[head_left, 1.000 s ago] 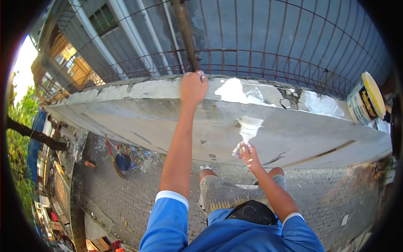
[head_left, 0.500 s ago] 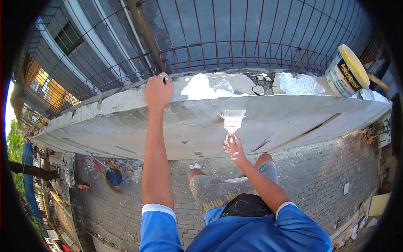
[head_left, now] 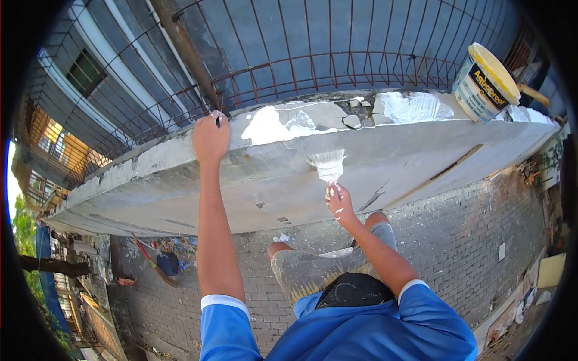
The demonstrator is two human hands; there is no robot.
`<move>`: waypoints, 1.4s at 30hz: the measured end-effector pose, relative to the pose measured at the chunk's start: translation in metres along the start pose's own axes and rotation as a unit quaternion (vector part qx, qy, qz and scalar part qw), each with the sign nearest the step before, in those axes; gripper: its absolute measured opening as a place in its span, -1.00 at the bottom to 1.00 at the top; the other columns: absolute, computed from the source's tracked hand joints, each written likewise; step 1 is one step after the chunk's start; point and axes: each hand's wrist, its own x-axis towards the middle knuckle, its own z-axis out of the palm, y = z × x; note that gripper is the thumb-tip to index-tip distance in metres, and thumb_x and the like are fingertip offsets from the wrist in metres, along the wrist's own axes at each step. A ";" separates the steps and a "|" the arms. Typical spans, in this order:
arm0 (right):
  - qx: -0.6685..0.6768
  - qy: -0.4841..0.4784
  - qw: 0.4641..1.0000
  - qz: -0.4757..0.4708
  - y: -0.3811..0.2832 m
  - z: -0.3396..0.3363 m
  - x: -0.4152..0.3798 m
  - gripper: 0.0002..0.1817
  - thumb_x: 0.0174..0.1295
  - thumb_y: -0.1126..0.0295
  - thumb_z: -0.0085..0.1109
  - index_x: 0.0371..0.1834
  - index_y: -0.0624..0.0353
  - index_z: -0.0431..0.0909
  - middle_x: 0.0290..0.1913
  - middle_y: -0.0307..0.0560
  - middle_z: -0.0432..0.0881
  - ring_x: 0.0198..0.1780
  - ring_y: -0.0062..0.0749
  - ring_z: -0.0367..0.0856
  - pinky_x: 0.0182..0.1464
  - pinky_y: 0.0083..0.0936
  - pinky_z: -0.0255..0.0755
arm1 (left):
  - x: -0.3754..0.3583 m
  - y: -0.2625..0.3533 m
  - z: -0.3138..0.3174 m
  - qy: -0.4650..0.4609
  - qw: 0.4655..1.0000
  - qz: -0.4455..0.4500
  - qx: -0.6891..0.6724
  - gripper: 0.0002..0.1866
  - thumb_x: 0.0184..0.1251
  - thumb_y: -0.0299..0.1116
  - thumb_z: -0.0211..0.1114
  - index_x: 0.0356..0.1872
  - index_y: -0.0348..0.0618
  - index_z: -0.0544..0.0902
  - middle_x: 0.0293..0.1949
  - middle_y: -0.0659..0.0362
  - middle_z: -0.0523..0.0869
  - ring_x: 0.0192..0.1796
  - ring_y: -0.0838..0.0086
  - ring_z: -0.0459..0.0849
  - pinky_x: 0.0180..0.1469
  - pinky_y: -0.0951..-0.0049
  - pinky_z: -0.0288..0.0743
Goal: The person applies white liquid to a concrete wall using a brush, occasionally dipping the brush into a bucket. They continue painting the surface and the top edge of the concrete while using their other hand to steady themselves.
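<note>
My right hand (head_left: 338, 201) is closed around the handle of a flat paintbrush (head_left: 330, 166). White paint coats the bristles, which point up against or just in front of the wall's near face; contact is hard to tell. White smears mark the fingers. My left hand (head_left: 211, 138) lies on the top edge of the concrete wall (head_left: 198, 195), by the foot of a rusty post (head_left: 191, 57). Its fingers are curled, and what they grip, if anything, is hidden. Between both hands, a thick white paint patch (head_left: 268, 127) covers part of the wall top.
A paint bucket labelled Aquaproof (head_left: 481, 84) stands on the wall top at right. Loose concrete pieces (head_left: 351, 121) lie left of a second white patch (head_left: 415, 107). Wire mesh (head_left: 313, 60) rises behind. A broom (head_left: 158, 265) lies on the brick paving (head_left: 445, 253).
The view has shifted slightly, so the wall and bucket appear higher and further left. The brush is still in my right hand, and my left hand keeps its place on the wall.
</note>
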 end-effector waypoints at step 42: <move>-0.121 0.056 0.985 -0.111 -0.045 0.002 0.012 -0.58 0.59 0.15 0.02 -0.46 0.12 0.42 -0.60 -0.41 0.31 -0.60 -0.73 0.21 -0.55 -0.60 0.10 | 0.012 -0.022 0.016 -0.051 0.998 0.032 -0.013 -0.67 0.43 -0.17 0.17 -0.07 -0.16 0.75 -0.09 -0.13 0.74 0.06 -0.02 0.67 0.15 0.10 0.50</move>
